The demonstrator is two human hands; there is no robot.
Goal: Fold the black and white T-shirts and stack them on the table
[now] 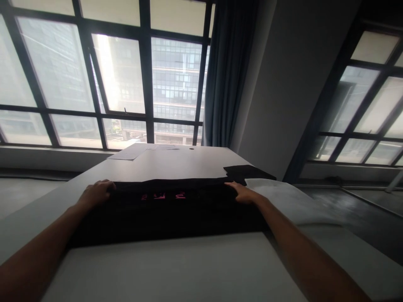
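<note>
Black cloth point(163, 209) with pink lettering lies spread flat across the middle of the pale surface point(176, 268). Left hand point(96, 192) curls its fingers over the cloth's far left edge, while right hand point(242, 193) lies flat, fingers extended, on the far right edge, just beside a white sheet point(289, 201) and a smaller dark piece point(248, 172).

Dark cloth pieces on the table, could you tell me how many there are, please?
2: a large dark garment under both hands, and a smaller dark folded piece at the far right. More may be hidden.
</note>
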